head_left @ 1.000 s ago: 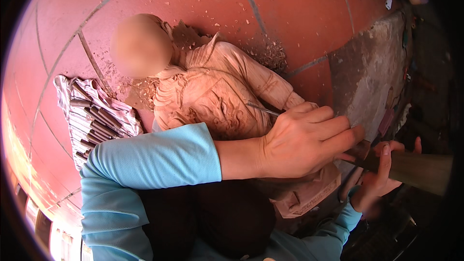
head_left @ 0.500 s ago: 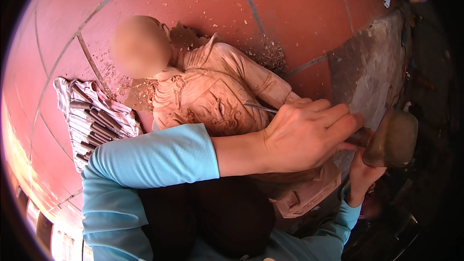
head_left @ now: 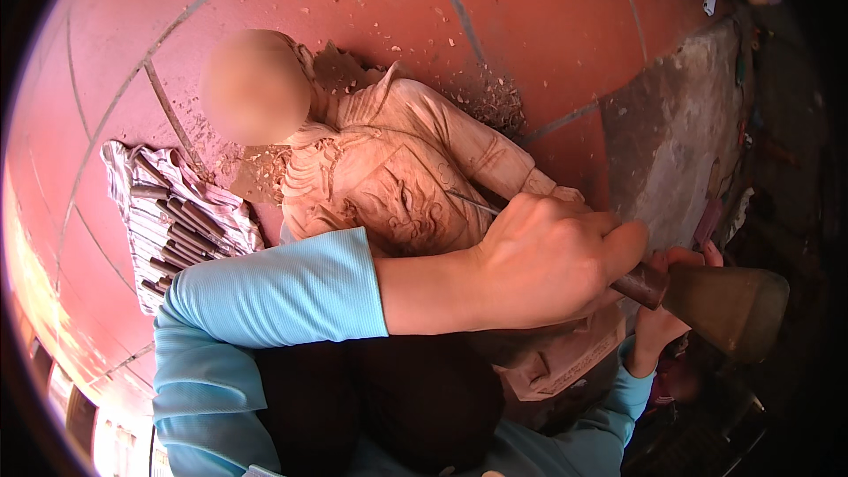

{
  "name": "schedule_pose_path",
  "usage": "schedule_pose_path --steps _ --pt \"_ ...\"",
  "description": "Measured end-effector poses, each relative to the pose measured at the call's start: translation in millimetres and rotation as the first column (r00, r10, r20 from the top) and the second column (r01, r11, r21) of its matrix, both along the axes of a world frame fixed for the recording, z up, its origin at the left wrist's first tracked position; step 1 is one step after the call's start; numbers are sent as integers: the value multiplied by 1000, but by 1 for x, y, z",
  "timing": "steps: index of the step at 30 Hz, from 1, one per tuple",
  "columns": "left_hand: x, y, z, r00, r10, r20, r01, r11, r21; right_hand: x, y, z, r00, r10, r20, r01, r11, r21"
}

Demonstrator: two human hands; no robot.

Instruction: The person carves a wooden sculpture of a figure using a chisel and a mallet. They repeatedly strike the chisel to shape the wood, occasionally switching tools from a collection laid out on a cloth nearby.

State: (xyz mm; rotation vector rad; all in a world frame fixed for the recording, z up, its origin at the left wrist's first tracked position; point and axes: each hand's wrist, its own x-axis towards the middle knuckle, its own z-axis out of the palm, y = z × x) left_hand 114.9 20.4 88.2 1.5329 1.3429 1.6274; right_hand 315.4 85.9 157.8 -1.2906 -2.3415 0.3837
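Note:
A carved wooden figure lies on its back before me, with a face-like relief with curls on its chest. My left hand is closed around a chisel; its thin metal blade reaches the carving beside the chest relief. The chisel's brown handle end sticks out to the right of that fist. Against or very close to this end is the head of a mallet, greenish-brown and blocky. Behind it, partly hidden, my right hand grips the mallet; its handle is mostly out of sight.
Several dark-handled chisels lie on a striped cloth at the left. Wood shavings are scattered on the red tiled floor around the figure. A grey slab lies at the right, with dark clutter beyond it.
The mallet head has swung down and to the right, and its angle has turned. My left hand has shifted slightly, showing more of the chisel's handle. The carving has stayed in place.

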Motion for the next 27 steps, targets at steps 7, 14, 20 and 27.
schedule_pose_path --steps 7,14,20,27 --pt "-6 1 2 996 92 8 -90 953 289 23 0 8 969 -213 124 232 960 -157" --pt "16 12 -7 978 70 -197 -45 991 130 12 -1 -5 1000 31 0 -31 996 -84" --pt "22 14 -11 983 95 -157 -78 991 107 11 5 -3 961 116 252 -129 991 36" --pt "19 14 -11 982 72 -176 -57 994 88 12 4 -5 985 85 152 -81 996 -34"
